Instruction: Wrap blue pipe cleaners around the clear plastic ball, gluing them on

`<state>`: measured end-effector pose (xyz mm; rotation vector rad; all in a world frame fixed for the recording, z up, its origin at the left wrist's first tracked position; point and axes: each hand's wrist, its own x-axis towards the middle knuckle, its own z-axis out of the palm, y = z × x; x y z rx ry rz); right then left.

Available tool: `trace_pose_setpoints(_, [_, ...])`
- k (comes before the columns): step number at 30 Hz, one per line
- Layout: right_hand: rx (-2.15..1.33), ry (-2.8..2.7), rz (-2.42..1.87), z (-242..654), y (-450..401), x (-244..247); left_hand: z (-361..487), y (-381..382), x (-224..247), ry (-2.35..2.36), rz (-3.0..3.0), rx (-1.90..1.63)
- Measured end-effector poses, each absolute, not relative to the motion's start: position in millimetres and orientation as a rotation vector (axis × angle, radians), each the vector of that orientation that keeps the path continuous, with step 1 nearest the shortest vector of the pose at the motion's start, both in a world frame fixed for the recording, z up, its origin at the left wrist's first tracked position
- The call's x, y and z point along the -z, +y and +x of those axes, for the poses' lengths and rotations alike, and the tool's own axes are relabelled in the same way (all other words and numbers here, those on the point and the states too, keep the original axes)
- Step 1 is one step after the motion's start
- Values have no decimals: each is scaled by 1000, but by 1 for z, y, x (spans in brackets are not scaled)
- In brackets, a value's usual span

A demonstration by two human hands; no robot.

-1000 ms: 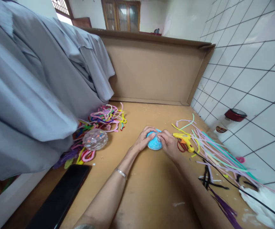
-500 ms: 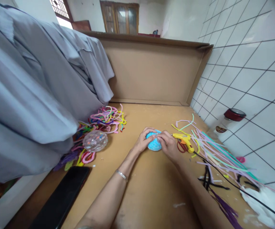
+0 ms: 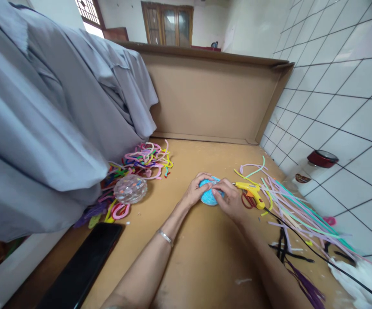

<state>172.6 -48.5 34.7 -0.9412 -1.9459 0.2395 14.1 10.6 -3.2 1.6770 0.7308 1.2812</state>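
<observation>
A round light-blue piece with a ribbed surface (image 3: 208, 198) is held between both hands at the middle of the table. My left hand (image 3: 196, 189) grips its left side, fingers curled over the far edge and thumb on top. My right hand (image 3: 229, 198) has its fingers closed at the upper right of the piece, pressing on its top; anything tiny between those fingertips is hidden. Just right of my right hand lie a yellow glue gun (image 3: 252, 192) with a black cord and red-handled scissors (image 3: 246, 200).
Tangled colourful pipe cleaners (image 3: 147, 159) and a clear faceted bowl (image 3: 130, 189) are at left, near a black phone (image 3: 83, 266). Long pipe cleaners (image 3: 295, 210) and a red-lidded jar (image 3: 311, 169) lie at right. A cardboard panel (image 3: 205, 94) stands behind.
The view has shifted slightly, moving the scene a little to the right. Both hands remain on the blue piece, with the right fingers slightly changed in pose.
</observation>
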Motion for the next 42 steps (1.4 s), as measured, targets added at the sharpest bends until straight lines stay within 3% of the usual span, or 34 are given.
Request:
trace_pose_setpoints(17, [-460,-1645,-1159,175,-39,-13,17,9,-2,738,1679,-1290])
trace_pose_setpoints(31, [-151,-1869,-1101,168,-41,-25,18,10,-1,712,1608,-1304])
trace_pose_setpoints(42, [-190,-1858,-1137,167,-37,-30,18,9,-3,742,1618,-1285])
